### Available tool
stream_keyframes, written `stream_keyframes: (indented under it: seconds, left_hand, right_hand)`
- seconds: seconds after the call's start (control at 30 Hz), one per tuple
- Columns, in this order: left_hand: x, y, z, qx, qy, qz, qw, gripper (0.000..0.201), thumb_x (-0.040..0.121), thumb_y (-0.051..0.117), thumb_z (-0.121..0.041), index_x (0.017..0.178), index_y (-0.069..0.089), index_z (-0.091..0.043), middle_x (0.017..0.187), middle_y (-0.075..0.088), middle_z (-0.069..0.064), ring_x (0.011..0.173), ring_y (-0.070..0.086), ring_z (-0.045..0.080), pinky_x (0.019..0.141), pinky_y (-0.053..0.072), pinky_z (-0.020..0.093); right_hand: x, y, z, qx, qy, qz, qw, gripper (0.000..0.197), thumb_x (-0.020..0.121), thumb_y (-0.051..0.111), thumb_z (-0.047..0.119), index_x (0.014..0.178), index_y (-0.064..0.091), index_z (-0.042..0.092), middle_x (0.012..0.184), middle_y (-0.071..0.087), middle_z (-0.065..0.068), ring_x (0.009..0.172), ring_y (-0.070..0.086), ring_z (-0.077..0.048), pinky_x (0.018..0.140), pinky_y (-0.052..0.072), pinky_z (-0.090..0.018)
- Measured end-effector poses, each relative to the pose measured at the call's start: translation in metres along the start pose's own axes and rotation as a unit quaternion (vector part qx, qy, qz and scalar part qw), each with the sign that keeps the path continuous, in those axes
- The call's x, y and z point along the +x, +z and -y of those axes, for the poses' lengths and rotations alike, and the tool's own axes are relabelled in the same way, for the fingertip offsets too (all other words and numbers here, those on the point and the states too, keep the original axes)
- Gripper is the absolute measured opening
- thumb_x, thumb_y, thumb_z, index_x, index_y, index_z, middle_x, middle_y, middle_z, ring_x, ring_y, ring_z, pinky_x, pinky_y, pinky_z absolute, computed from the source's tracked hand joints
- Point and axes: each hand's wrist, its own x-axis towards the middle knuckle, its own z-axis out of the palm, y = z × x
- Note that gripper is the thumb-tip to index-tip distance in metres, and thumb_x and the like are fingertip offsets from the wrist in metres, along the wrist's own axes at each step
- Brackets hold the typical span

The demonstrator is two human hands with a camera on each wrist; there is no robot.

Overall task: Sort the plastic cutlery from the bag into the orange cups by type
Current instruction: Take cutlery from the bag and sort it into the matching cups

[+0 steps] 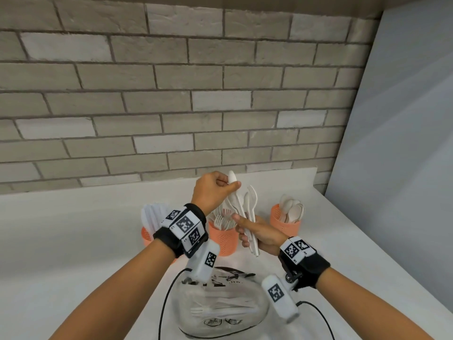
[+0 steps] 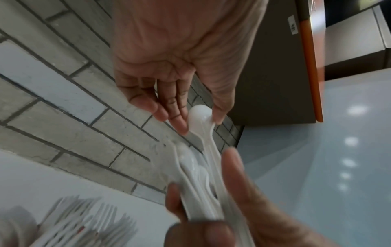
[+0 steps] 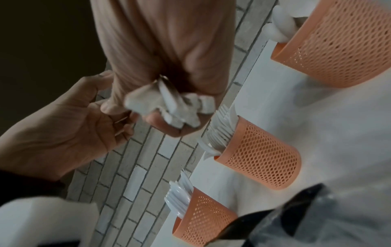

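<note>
My right hand (image 1: 247, 233) grips a bundle of white plastic spoons (image 1: 250, 207) by the handles, upright above the middle cup. The handle ends (image 3: 169, 107) stick out of its fist. My left hand (image 1: 229, 184) pinches the bowl of one spoon (image 2: 198, 113) at the top of the bundle, between thumb and fingers. Three orange mesh cups stand in a row: the left one (image 1: 146, 235) holds knives, the middle one (image 1: 224, 239) forks, the right one (image 1: 285, 222) spoons. The clear bag (image 1: 220, 307) lies near me with more cutlery inside.
The cups stand on a white counter (image 1: 73, 241) that ends at a grey brick wall (image 1: 171, 94). A pale panel (image 1: 404, 143) closes off the right side. Black cables (image 1: 166, 295) run from the wrist cameras past the bag.
</note>
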Motion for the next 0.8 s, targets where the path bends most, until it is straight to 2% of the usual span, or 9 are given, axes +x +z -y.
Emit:
stream_keyframes:
  seconds: [0.07, 0.13, 0.23, 0.3, 0.33, 0.43, 0.5, 0.67, 0.8]
  left_hand:
    - [-0.006, 0.008, 0.004, 0.019, 0.008, 0.007, 1.0, 0.034, 0.077, 0.072, -0.037, 0.098, 0.068, -0.01, 0.093, 0.068, 0.002, 0.086, 0.06, 0.013, 0.076, 0.045, 0.023]
    - [-0.01, 0.015, 0.01, 0.055, 0.017, 0.007, 0.998, 0.035, 0.076, 0.071, -0.042, 0.097, 0.069, -0.014, 0.105, 0.064, 0.004, 0.1, 0.056, 0.018, 0.083, 0.044, 0.027]
    - [-0.017, 0.021, 0.01, 0.111, 0.033, 0.007, 0.993, 0.039, 0.078, 0.069, -0.039, 0.109, 0.066, -0.015, 0.117, 0.051, 0.008, 0.112, 0.046, 0.023, 0.093, 0.042, 0.03]
    - [-0.022, 0.024, 0.007, 0.107, 0.053, -0.001, 0.993, 0.042, 0.081, 0.068, -0.034, 0.118, 0.06, -0.016, 0.119, 0.048, 0.007, 0.109, 0.05, 0.021, 0.092, 0.044, 0.029]
    - [-0.026, 0.026, 0.005, 0.103, 0.064, -0.008, 0.993, 0.039, 0.082, 0.067, -0.032, 0.116, 0.06, -0.017, 0.116, 0.049, 0.004, 0.102, 0.052, 0.018, 0.087, 0.044, 0.026]
    - [-0.039, 0.035, -0.003, 0.098, 0.079, -0.011, 0.992, 0.019, 0.081, 0.067, -0.032, 0.093, 0.063, -0.017, 0.094, 0.062, -0.002, 0.086, 0.059, 0.012, 0.076, 0.046, 0.024]
    - [-0.045, 0.044, -0.006, 0.094, 0.061, 0.003, 0.994, 0.019, 0.082, 0.066, -0.033, 0.088, 0.064, -0.016, 0.088, 0.066, 0.0, 0.082, 0.06, 0.013, 0.072, 0.045, 0.023]
    - [-0.044, 0.061, -0.007, 0.122, 0.049, 0.005, 0.991, 0.016, 0.089, 0.058, -0.023, 0.092, 0.063, -0.008, 0.096, 0.066, 0.006, 0.087, 0.059, 0.019, 0.07, 0.038, 0.022]
    - [-0.035, 0.06, -0.007, 0.037, 0.031, -0.02, 0.999, 0.017, 0.091, 0.054, -0.019, 0.089, 0.063, -0.004, 0.095, 0.062, 0.012, 0.082, 0.055, 0.021, 0.074, 0.04, 0.025]
  right_hand:
    - [0.001, 0.0, 0.001, 0.003, -0.005, 0.003, 1.0, 0.01, 0.091, 0.056, 0.022, 0.094, 0.056, 0.012, 0.053, 0.044, 0.005, 0.04, 0.045, -0.005, 0.04, 0.04, -0.017]
    - [0.001, 0.001, -0.001, -0.005, -0.01, -0.013, 1.0, 0.008, 0.092, 0.056, 0.017, 0.087, 0.056, 0.011, 0.053, 0.045, 0.004, 0.04, 0.045, -0.006, 0.039, 0.04, -0.017]
    - [0.001, 0.003, -0.006, -0.053, -0.035, -0.068, 0.996, 0.01, 0.093, 0.054, 0.01, 0.083, 0.052, 0.012, 0.053, 0.044, 0.0, 0.038, 0.042, -0.007, 0.038, 0.038, -0.019]
    - [0.004, 0.001, -0.009, -0.129, -0.062, -0.13, 0.981, 0.012, 0.093, 0.048, 0.005, 0.084, 0.049, 0.012, 0.056, 0.044, -0.002, 0.038, 0.041, -0.009, 0.038, 0.037, -0.022]
    - [0.006, 0.0, -0.011, -0.162, -0.077, -0.161, 0.971, 0.013, 0.093, 0.045, 0.002, 0.084, 0.049, 0.012, 0.056, 0.044, -0.003, 0.038, 0.041, -0.01, 0.039, 0.037, -0.025]
    - [0.011, -0.002, -0.014, -0.205, -0.102, -0.237, 0.944, 0.007, 0.092, 0.046, 0.005, 0.095, 0.051, 0.005, 0.056, 0.049, -0.004, 0.034, 0.045, -0.01, 0.036, 0.036, -0.024]
    - [0.011, -0.002, -0.014, -0.222, -0.101, -0.269, 0.932, 0.011, 0.094, 0.047, 0.011, 0.103, 0.051, 0.005, 0.058, 0.05, -0.003, 0.034, 0.046, -0.007, 0.033, 0.035, -0.02]
    - [0.014, -0.001, -0.015, -0.247, -0.1, -0.27, 0.925, 0.022, 0.095, 0.046, 0.015, 0.108, 0.052, -0.001, 0.059, 0.052, -0.003, 0.033, 0.046, -0.004, 0.033, 0.035, -0.019]
    - [0.005, -0.005, -0.011, -0.23, -0.098, -0.246, 0.936, 0.017, 0.094, 0.047, 0.013, 0.108, 0.049, 0.004, 0.062, 0.052, -0.003, 0.034, 0.046, -0.006, 0.035, 0.038, -0.02]
